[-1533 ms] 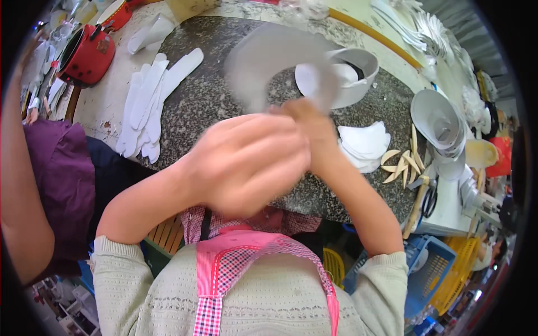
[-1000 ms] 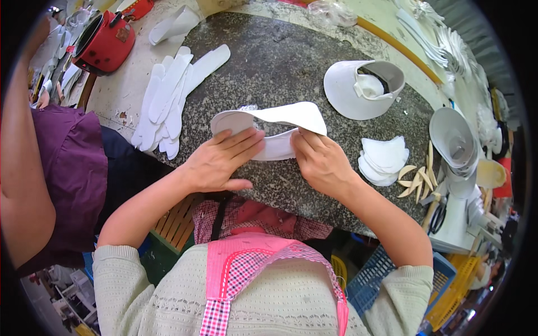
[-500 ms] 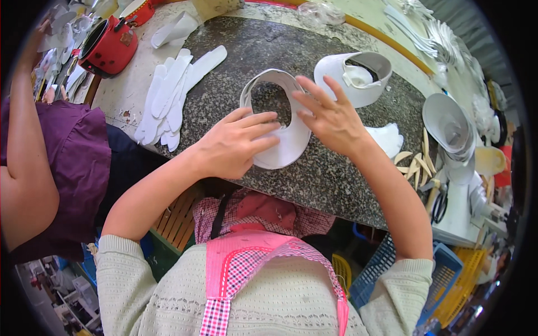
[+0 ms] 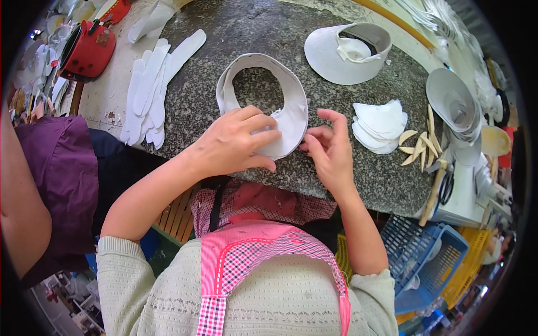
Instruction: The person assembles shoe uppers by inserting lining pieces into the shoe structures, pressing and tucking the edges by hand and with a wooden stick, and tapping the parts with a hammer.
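A white ring-shaped piece with a broad front [image 4: 293, 124], resembling a shoe upper, lies on the dark speckled stone slab [image 4: 235, 28]. Bent over its near left part, my left hand [image 4: 238, 140] holds it down, fingers reaching to the inner opening and thumb at the outer edge. My right hand [image 4: 332, 148] is at the piece's right rim, index finger raised and the other fingers loosely curled; I see nothing held in it. Farther right stands a similar white upper [image 4: 341, 64]. Thin white curved pieces [image 4: 378, 126] are stacked right of my right hand.
Long white strips [image 4: 148, 95] lie at left, near a red pot [image 4: 88, 50]. At right are pale crescent slivers [image 4: 419, 148], nested grey-white cones [image 4: 453, 101] and black-handled scissors [image 4: 446, 187]. A blue basket [image 4: 434, 263] stands below the edge. Another person's purple garment [image 4: 61, 173] is close on my left.
My right hand has come down from above the upper to its right rim. The near upper now sits slightly turned under my left hand. The view has shifted a little.
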The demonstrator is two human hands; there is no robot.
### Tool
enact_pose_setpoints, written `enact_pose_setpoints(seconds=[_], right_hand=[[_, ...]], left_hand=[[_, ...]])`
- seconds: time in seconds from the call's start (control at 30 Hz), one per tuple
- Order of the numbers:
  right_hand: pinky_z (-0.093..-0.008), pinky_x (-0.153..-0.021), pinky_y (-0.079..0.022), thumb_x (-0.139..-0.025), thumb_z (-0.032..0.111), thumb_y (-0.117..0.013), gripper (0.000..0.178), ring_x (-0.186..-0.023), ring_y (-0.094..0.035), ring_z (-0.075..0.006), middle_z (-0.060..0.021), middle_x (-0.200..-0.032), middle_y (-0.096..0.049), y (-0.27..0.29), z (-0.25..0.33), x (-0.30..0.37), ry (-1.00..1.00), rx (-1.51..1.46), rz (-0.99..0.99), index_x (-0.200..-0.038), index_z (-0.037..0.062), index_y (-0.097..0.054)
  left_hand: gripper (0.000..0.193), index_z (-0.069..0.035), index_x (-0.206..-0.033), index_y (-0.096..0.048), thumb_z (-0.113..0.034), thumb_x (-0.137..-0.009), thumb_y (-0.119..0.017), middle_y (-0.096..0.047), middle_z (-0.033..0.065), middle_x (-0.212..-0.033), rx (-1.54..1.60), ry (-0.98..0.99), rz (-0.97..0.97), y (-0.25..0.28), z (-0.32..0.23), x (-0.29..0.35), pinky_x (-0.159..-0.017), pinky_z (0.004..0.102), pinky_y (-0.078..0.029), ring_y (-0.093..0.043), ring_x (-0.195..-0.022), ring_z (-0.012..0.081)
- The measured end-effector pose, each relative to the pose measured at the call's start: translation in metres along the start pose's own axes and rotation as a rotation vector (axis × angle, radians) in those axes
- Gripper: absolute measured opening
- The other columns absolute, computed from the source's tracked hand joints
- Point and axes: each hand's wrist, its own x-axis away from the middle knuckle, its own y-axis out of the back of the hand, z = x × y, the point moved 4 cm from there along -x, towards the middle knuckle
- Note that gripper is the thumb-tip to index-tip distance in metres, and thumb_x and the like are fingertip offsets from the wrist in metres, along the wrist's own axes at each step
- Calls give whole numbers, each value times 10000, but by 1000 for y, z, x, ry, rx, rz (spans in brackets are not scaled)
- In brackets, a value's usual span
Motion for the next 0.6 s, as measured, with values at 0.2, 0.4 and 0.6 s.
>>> enact_pose_setpoints(seconds=[0.2,0.4,0.6], right_hand=[[-227,-670,-481,-840,-56,-506,400,-735,-597,-110,-77,-825,-597,-17,9,-3,45,-303,71,-1202,1,-347],[-241,-660,-476,-829,1,-571,444,-731,-586,-109,-68,-816,-589,-21,16,-2,200,-98,16,-1220,15,-362],[-234,-602,-444,-802,11,-613,546,-659,-539,-97,-38,-764,-561,-32,5,-9,206,-188,45,-1282,48,-355]], left_hand=[[425,-46,-925,-609,-277,-613,-783,-564,116,-990,133,311,-269,-12,-6,0,-795,382,-455,-543,-899,283],[248,-31,-884,-587,-172,-716,-703,-562,117,-1003,531,564,-315,-18,3,9,-806,363,-441,-549,-956,272],[125,-18,-868,-545,-133,-830,-574,-594,107,-868,524,647,-435,-21,12,6,-710,335,-464,-589,-828,222]])
